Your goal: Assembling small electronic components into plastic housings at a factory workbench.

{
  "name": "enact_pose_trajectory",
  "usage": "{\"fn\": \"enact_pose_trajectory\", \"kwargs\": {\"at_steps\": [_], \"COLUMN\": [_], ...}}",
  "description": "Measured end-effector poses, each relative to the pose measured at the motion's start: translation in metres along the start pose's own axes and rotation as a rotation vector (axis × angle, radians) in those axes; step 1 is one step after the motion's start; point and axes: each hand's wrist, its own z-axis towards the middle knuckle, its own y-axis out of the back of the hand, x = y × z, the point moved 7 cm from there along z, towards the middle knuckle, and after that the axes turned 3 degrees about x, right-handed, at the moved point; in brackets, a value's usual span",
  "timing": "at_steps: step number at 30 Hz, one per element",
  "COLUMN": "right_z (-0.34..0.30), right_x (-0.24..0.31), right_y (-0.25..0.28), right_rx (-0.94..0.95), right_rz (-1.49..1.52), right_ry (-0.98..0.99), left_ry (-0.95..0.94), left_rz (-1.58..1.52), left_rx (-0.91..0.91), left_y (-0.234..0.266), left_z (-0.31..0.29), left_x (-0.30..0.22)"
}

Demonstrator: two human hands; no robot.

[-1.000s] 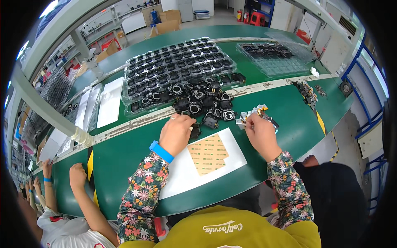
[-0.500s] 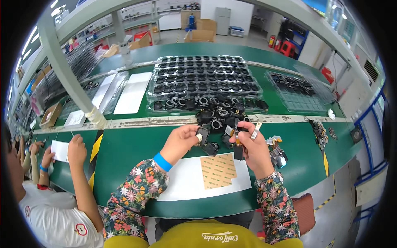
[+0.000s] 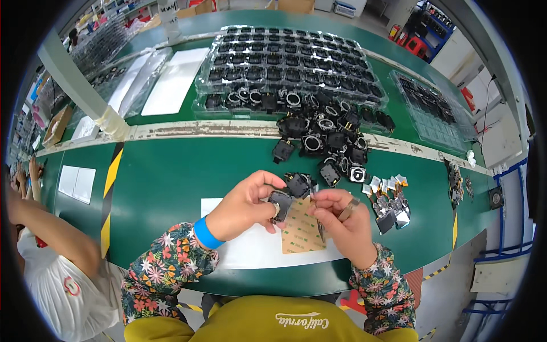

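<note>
My left hand [image 3: 244, 206] is closed on a black plastic housing [image 3: 280, 206], its hollow side showing. Another black housing [image 3: 298, 184] sits just beyond my left fingertips, close against the first. My right hand [image 3: 345, 221] pinches a thin dark part [image 3: 320, 224], mostly hidden by the fingers, right beside the two housings. A silvery metal strip [image 3: 348, 210] lies against the right fingers. Beneath both hands are a white sheet [image 3: 242, 251] and a tan adhesive sheet [image 3: 302, 235] with green print.
Beyond my hands lies a heap of black housings [image 3: 336, 139], some with metal rings. Behind it stands a clear tray [image 3: 199, 85] filled with housings. Flat parts with ribbon cables [image 3: 390, 206] lie at right. A co-worker's arm [image 3: 54, 225] is at the left.
The view has tilted down. My right hand has brought the dark part to the left, close to the housing in my left hand. The co-worker's hands have left the white card.
</note>
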Motion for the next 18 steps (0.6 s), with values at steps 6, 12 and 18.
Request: {"fn": "enact_pose_trajectory", "kwargs": {"at_steps": [6, 12, 18], "right_z": [0.001, -0.002, -0.005], "right_x": [0.024, 0.03, 0.033], "right_y": [-0.017, -0.024, -0.02], "right_rx": [0.051, 0.06, 0.043], "right_rz": [-0.564, -0.65, -0.675], "right_ry": [0.199, 0.3, 0.291], "left_ry": [0.131, 0.029, -0.104], "left_rz": [0.174, 0.167, 0.109], "left_rx": [0.077, 0.201, 0.239], "left_y": [0.005, 0.0, -0.001], "left_z": [0.001, 0.003, 0.006], "left_x": [0.008, 0.007, 0.009]}}
